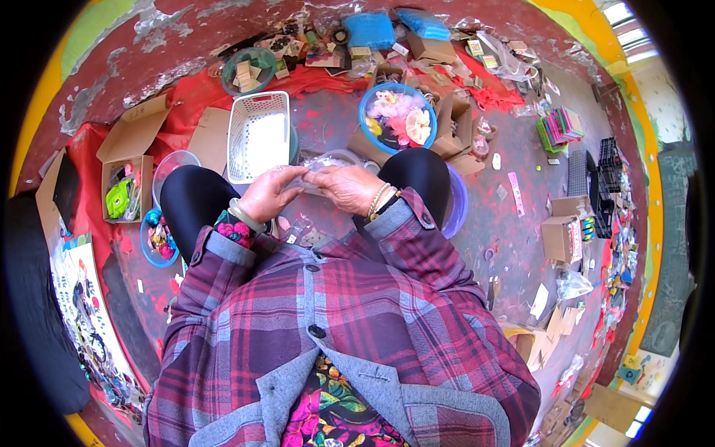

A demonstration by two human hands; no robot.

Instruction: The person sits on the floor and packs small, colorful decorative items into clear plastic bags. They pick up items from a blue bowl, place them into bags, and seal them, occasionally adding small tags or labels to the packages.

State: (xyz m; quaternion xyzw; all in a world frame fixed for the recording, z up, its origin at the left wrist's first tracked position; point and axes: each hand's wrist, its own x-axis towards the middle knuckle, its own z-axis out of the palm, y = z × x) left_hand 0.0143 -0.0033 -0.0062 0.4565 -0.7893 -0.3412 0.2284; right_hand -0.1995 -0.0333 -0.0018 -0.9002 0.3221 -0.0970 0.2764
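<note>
My left hand (264,197) and my right hand (350,188) meet between my knees, with the fingertips of each pinched together. Whatever lies between them is too small or see-through to make out. Just beyond the fingers is a clear plastic tub (339,156), partly covered by my hands. A white perforated basket (235,123) stands past my left hand, its inside bright white. Farther off to the right, a blue basin (363,112) holds fluffy pink, yellow and cream pieces.
An open cardboard box (141,167) with a bright green item stands at the left, near a small blue basin (153,257) of colourful pieces. A purple basin (456,208) sits beside my right knee. Green basin (227,78), cartons and red cloth (313,80) line the far wall.
</note>
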